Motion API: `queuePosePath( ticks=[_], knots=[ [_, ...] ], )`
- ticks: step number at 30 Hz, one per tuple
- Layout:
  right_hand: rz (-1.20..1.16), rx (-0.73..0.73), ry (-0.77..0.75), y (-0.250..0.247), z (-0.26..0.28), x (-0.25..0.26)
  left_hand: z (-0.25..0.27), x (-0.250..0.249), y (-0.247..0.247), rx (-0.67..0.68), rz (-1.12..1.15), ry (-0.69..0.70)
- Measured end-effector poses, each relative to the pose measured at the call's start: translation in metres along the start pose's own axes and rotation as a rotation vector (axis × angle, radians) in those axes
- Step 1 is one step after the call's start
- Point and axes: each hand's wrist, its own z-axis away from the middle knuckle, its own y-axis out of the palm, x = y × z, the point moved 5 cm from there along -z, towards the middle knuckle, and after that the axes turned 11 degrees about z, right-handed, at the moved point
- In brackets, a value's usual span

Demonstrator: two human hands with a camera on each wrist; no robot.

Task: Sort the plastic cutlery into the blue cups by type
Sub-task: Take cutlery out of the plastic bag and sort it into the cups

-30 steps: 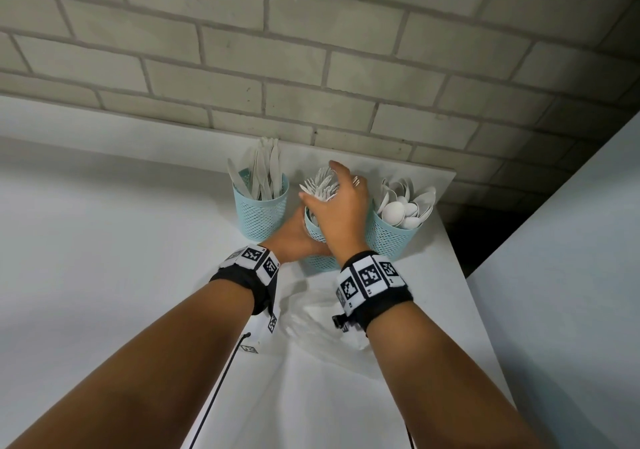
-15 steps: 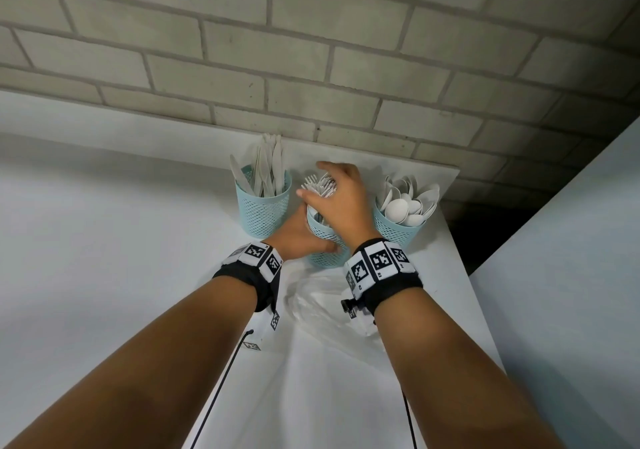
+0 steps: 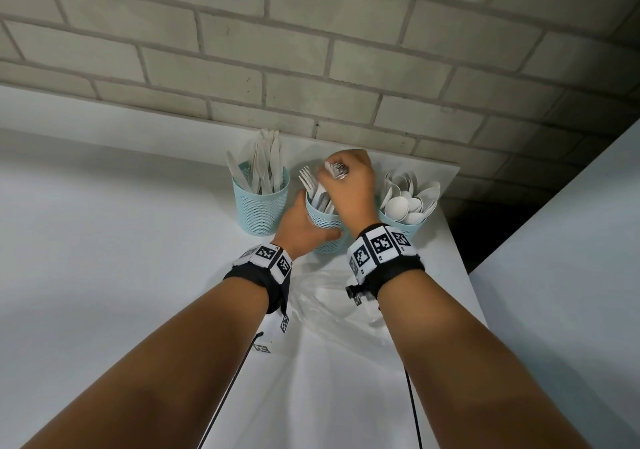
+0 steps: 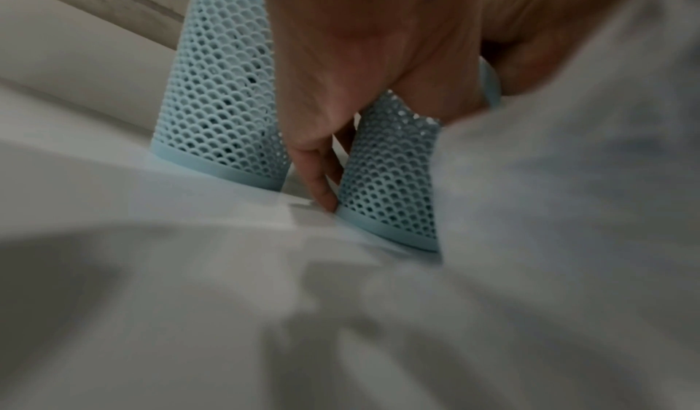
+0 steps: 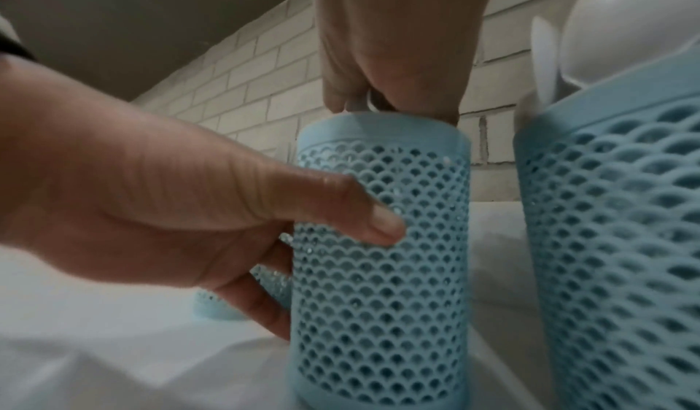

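Left grip (image 3: 304, 227) wraps middle cup (image 5: 378, 236), thumb on mesh wall. Right grip (image 3: 353, 189) above cup rim, fingers clenched round forks (image 3: 313, 185). Forks upright, tines toward top of frame. Middle cup at frame center, knife cup (image 3: 261, 206) just left, spoon cup (image 3: 405, 227) just right, near desk (image 3: 104, 240) right edge. Cups pale blue mesh; cutlery white.

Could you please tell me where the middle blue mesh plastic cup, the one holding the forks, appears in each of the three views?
Head: middle blue mesh plastic cup sits centre frame, between both hands.
Left wrist: lower centre-right, right of the knife cup, partly behind the palm.
Right wrist: centre, from rim to base.
Shared landmark: the left hand, whose grip wraps this cup in every view.
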Motion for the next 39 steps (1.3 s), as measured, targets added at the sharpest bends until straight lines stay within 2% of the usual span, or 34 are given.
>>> queuePosePath(
  ticks=[2,3,6,10,13,17,19,23,25,28,30,33,36,39],
  knots=[
    [-0.045,-0.090,0.018,-0.007,-0.003,-0.002,-0.001,-0.002,-0.002,-0.042,-0.018,0.016],
    [-0.053,-0.087,0.014,-0.007,-0.005,-0.002,-0.001,-0.003,-0.002,-0.046,-0.025,0.023],
    [0.023,0.063,-0.023,0.001,-0.004,0.001,-0.002,-0.003,0.000,-0.041,-0.045,0.024],
    [0.300,0.254,-0.135,0.016,-0.003,0.001,-0.004,-0.003,0.000,-0.029,-0.060,-0.009],
    [0.418,0.212,-0.143,0.021,-0.007,-0.003,-0.005,-0.001,0.000,-0.017,-0.047,-0.016],
    [0.402,0.144,-0.200,0.021,-0.007,-0.003,-0.006,0.000,-0.001,-0.024,-0.034,-0.007],
    [0.399,0.166,-0.160,0.019,-0.010,-0.008,-0.007,0.000,-0.001,-0.022,-0.038,-0.003],
    [0.449,0.307,-0.105,0.011,-0.021,-0.005,-0.010,0.000,-0.001,-0.004,-0.081,-0.033],
    [0.417,0.235,-0.072,-0.005,-0.028,-0.004,-0.010,0.000,-0.001,-0.018,-0.118,-0.046],
    [0.316,0.004,-0.002,-0.049,-0.035,-0.013,-0.005,-0.003,-0.002,-0.051,-0.157,-0.079],
    [0.287,-0.051,0.061,-0.077,-0.034,-0.023,-0.001,-0.006,-0.001,-0.031,-0.254,-0.115],
    [0.273,0.026,0.166,-0.100,-0.022,-0.048,0.011,-0.015,0.001,0.024,-0.456,-0.179],
    [0.216,0.118,0.258,-0.101,-0.002,-0.070,0.023,-0.028,0.009,0.165,-0.621,-0.233],
    [0.189,0.153,0.289,-0.096,0.018,-0.078,0.032,-0.040,0.022,0.246,-0.657,-0.233]
  ],
)
